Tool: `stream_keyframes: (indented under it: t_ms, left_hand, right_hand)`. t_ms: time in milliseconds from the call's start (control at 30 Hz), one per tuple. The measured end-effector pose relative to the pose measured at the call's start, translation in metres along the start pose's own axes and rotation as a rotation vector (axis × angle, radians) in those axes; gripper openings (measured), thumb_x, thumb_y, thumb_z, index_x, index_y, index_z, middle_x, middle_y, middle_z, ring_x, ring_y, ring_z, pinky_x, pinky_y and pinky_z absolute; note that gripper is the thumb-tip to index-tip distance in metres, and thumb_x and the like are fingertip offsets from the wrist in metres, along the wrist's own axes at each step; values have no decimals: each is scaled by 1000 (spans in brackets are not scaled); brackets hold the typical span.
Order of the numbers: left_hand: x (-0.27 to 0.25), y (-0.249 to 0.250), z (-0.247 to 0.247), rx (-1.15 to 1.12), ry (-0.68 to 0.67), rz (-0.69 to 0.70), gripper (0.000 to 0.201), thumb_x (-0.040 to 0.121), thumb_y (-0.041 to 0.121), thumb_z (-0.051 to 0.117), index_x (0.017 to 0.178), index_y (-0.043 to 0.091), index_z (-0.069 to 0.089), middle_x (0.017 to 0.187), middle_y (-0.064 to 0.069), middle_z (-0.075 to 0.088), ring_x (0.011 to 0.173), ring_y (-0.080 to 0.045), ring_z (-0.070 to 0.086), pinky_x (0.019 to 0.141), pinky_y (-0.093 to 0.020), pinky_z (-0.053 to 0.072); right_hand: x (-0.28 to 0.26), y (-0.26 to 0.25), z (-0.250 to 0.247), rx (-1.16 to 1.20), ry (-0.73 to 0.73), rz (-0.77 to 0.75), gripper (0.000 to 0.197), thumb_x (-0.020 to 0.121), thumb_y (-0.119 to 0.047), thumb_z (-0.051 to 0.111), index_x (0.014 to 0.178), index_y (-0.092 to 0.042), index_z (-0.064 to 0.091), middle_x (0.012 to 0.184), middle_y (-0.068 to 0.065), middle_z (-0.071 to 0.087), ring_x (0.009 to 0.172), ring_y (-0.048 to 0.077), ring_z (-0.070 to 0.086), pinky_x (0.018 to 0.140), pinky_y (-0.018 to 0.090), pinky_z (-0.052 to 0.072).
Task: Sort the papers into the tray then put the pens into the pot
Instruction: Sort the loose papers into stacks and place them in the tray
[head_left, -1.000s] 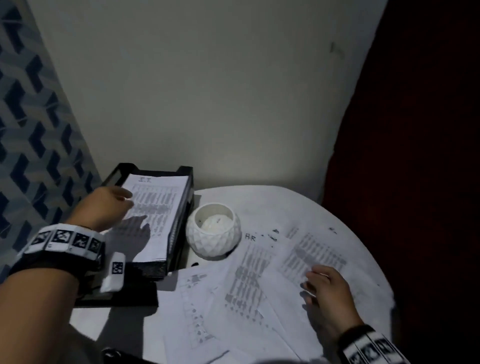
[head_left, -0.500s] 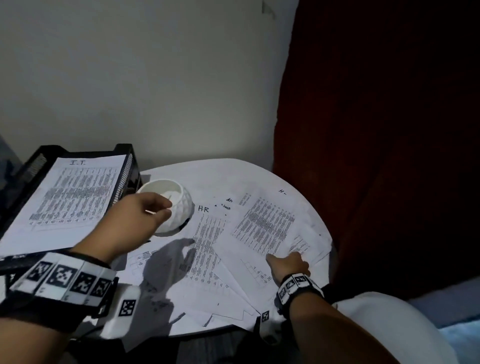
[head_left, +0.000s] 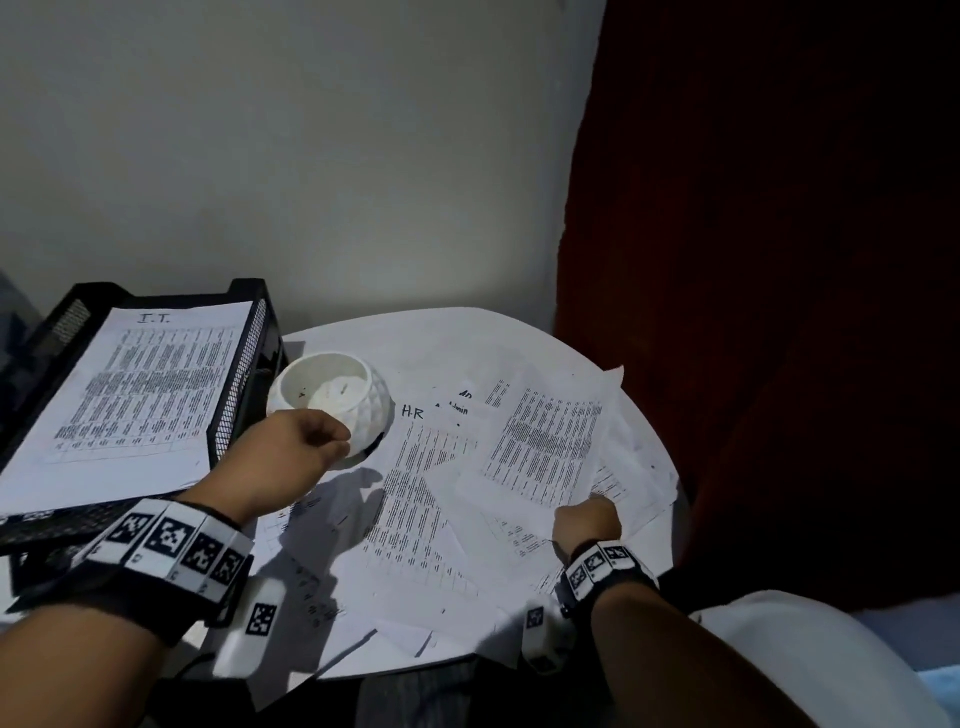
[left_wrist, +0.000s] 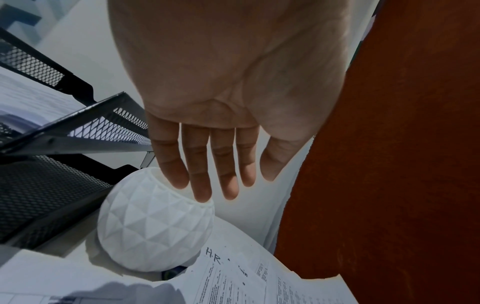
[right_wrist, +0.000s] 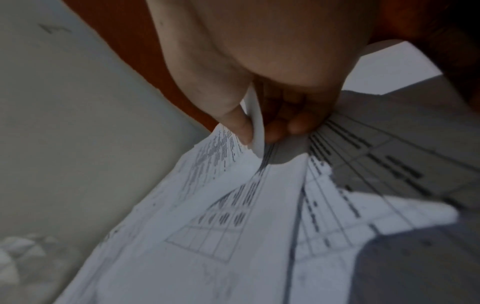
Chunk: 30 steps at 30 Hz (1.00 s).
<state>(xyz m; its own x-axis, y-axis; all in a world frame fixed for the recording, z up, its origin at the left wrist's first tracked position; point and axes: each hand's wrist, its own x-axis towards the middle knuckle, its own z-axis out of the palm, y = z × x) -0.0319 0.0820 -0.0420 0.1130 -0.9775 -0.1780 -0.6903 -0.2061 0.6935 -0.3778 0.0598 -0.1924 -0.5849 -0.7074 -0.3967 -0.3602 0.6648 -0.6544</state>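
Several printed papers (head_left: 426, 499) lie scattered on a round white table (head_left: 467, 332); one is headed "H.R" (left_wrist: 215, 259). My right hand (head_left: 589, 519) pinches the near edge of a printed sheet (head_left: 545, 441) between thumb and fingers (right_wrist: 280, 131). My left hand (head_left: 291, 457) hovers with straight fingers (left_wrist: 202, 185) just above the rim of a white faceted pot (head_left: 332, 400) (left_wrist: 153, 224), holding nothing. A black mesh tray (head_left: 239, 395) at the left holds a sheet headed "I.T." (head_left: 135, 395). No pens show.
A pale wall rises behind the table. A dark red curtain (head_left: 779, 260) hangs at the right, close to the table's edge. A lower tier of the black tray (left_wrist: 39, 195) sits under the top one. A white rounded object (head_left: 831, 665) is at bottom right.
My left hand left the tray's sheet and moved right to hover by the pot. My right hand shifted toward the table's near right edge and pinched a sheet. The view swung right.
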Motion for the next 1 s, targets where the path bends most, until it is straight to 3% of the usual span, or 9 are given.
stream_keyframes:
  t_ms: [100, 267, 367, 533, 633, 700, 800, 900, 1000]
  left_hand:
    - [5, -1, 1, -29, -25, -15, 5, 92, 23, 71, 89, 26, 74, 89, 7, 75, 77, -12, 66, 76, -30, 53]
    - [8, -1, 4, -103, -37, -19, 5, 92, 25, 71, 96, 27, 74, 92, 5, 75, 87, -15, 69, 83, -36, 58]
    - [6, -2, 3, -189, -27, -11, 21, 91, 37, 70, 110, 30, 69, 97, 3, 75, 89, -21, 72, 84, -39, 57]
    - [0, 2, 1, -529, -33, -72, 68, 85, 54, 71, 142, 22, 51, 110, -4, 73, 89, -27, 72, 84, -42, 57]
    - [-6, 9, -9, -784, -107, -118, 50, 92, 52, 62, 129, 19, 64, 109, -11, 75, 86, -36, 70, 78, -42, 57]
    - [-11, 11, -18, -864, -150, -111, 51, 91, 62, 56, 114, 19, 72, 100, -12, 73, 82, -35, 66, 69, -40, 58]
    - [-8, 3, -23, -899, -134, -170, 72, 74, 80, 61, 127, 33, 65, 123, -6, 72, 110, -38, 68, 95, -56, 52]
    - [-10, 0, -21, -731, -82, -192, 83, 66, 72, 78, 135, 30, 59, 131, -10, 64, 120, -43, 61, 103, -61, 44]
    - [-5, -3, -14, -618, 32, -158, 30, 81, 26, 78, 98, 5, 66, 85, -20, 66, 74, -33, 63, 69, -42, 56]
  right_hand:
    - [-1, -7, 0, 225, -51, 24, 22, 90, 5, 55, 101, -4, 72, 105, 25, 75, 91, 45, 72, 82, 54, 64]
    - [-38, -35, -14, 622, -175, -36, 31, 94, 11, 52, 111, -8, 70, 105, 15, 74, 81, 41, 76, 69, 44, 56]
    - [-67, -50, -17, 700, -287, -99, 29, 100, 2, 54, 114, -16, 71, 102, 6, 76, 54, 19, 72, 64, 39, 53]
    - [-113, -61, -4, 659, -560, -211, 25, 100, -2, 61, 112, -20, 73, 113, 4, 79, 95, 29, 76, 74, 43, 65]
    - [-126, -59, 14, 560, -644, -238, 25, 97, -3, 64, 115, -17, 74, 112, 8, 79, 105, 40, 74, 83, 68, 59]
    - [-126, -54, 25, 509, -638, -293, 26, 93, -7, 66, 114, -18, 75, 112, 5, 80, 107, 35, 74, 92, 66, 57]
    - [-128, -49, 31, 484, -637, -317, 28, 94, -6, 65, 119, -15, 74, 115, 3, 80, 110, 27, 75, 103, 53, 56]
    - [-129, -47, 35, 459, -630, -311, 27, 97, -3, 65, 121, -12, 73, 115, 1, 80, 110, 24, 75, 104, 47, 56]
    - [-120, -44, 38, 485, -590, -293, 23, 94, -13, 70, 116, -16, 74, 112, 0, 80, 107, 22, 75, 103, 48, 57]
